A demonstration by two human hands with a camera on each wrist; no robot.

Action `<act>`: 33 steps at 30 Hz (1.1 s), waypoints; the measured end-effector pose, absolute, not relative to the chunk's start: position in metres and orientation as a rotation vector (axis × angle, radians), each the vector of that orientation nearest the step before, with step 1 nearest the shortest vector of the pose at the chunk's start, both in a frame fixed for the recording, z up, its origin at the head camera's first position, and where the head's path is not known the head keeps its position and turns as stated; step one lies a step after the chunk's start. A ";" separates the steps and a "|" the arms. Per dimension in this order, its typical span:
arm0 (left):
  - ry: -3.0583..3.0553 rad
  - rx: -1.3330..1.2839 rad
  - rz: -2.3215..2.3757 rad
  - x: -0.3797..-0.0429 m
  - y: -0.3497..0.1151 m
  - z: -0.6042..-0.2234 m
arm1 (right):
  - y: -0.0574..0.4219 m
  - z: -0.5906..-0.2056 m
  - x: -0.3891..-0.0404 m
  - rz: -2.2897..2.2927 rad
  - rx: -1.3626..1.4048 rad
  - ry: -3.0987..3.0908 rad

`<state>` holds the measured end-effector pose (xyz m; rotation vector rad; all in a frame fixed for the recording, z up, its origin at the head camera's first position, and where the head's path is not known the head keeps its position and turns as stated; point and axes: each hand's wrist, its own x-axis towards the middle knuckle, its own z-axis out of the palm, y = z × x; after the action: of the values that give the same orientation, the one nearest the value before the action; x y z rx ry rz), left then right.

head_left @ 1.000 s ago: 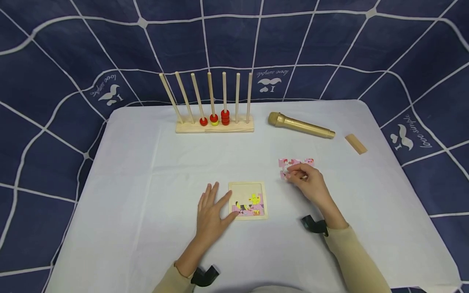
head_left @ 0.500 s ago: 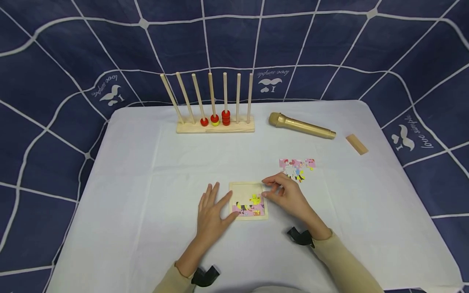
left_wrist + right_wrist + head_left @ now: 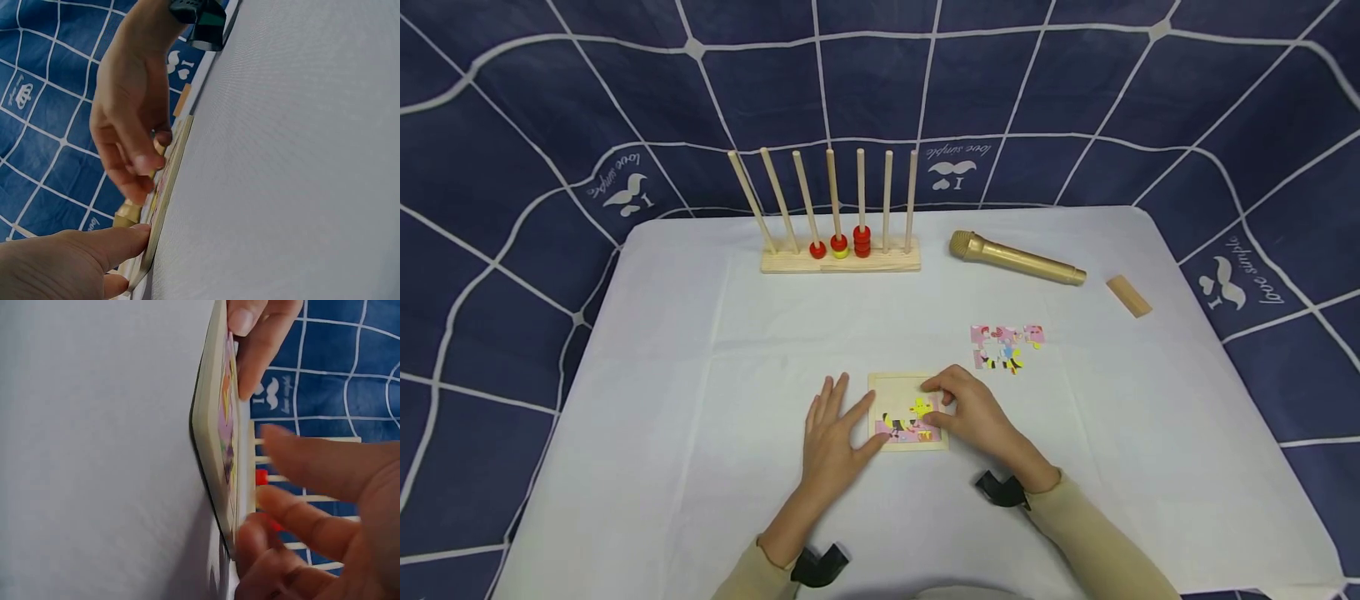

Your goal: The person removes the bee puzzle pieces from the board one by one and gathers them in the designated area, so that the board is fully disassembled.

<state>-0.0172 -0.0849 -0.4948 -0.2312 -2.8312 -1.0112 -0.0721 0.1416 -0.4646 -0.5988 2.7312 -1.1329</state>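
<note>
A small square puzzle tray (image 3: 917,447) with a pale wooden rim lies on the white table. Joined picture pieces (image 3: 904,433) in pink, yellow and black fill its lower part and right side; bare wood shows in the upper left. My left hand (image 3: 833,446) lies with fingers spread at the tray's left edge, thumb and index touching its rim. Over the right side of the tray is my right hand (image 3: 973,412), fingers bent and thumb apart from the index finger. In the right wrist view no piece shows between that thumb (image 3: 294,453) and the fingers.
Several loose puzzle pieces (image 3: 1009,350) lie beyond the tray to the right. A wooden peg stand (image 3: 842,264) with red and yellow beads stands at the back. A gold toy microphone (image 3: 1022,260) and a flat wooden strip (image 3: 1128,296) lie at the back right.
My right hand has moved left and toward me, from the loose pieces to over the tray's right side, uncovering those pieces. My left hand has stayed at the tray's edge.
</note>
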 end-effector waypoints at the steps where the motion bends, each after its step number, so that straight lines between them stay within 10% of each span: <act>1: -2.833 -0.231 -1.011 -0.017 -0.085 -0.495 | 0.141 -0.466 -0.072 -1.088 -0.605 2.744; 33: -2.817 -0.223 -1.028 -0.016 -0.084 -0.493 | 0.145 -0.471 -0.074 -1.228 -0.620 2.609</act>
<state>-0.0163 -0.0845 -0.4932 -0.2232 -2.8166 -1.0283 -0.0739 0.1446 -0.4707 -0.6198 2.6091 -1.2284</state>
